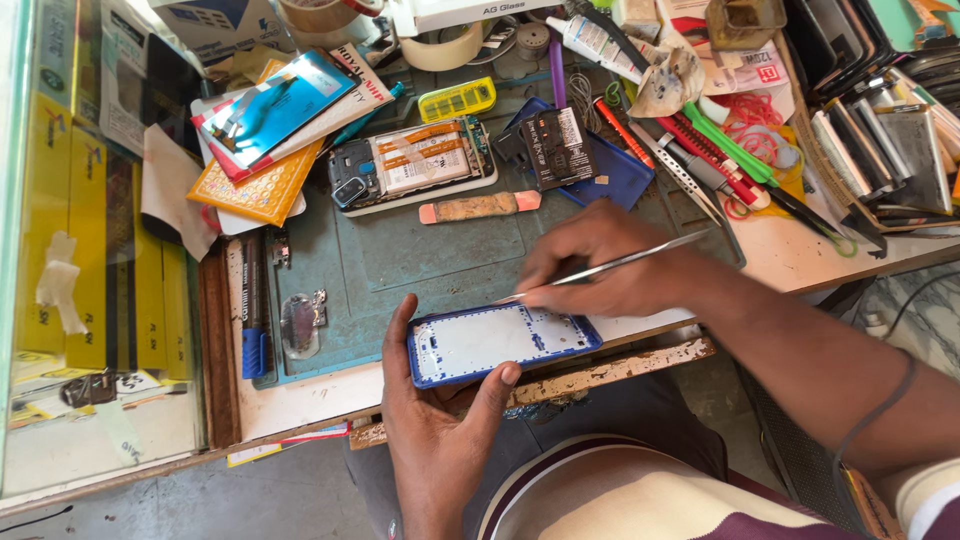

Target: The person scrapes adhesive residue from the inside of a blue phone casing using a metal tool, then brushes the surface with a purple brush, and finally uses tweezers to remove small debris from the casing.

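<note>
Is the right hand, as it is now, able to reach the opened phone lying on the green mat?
Probably yes. The right hand holds metal tweezers over the blue phone frame, and the opened phone lies just beyond on the mat. Only a flat pink-ended strip lies between.

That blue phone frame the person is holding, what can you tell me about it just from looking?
The blue phone frame is a flat, rounded rectangle with a bright blue rim and a pale, whitish inner plate dotted with small holes and cut-outs. It looks like plastic. It lies lengthwise at the near edge of the work table, inner side up and slightly tilted. The left hand cradles it from below, thumb against its near edge. The right hand holds thin metal tweezers whose tip meets its far edge.
</note>
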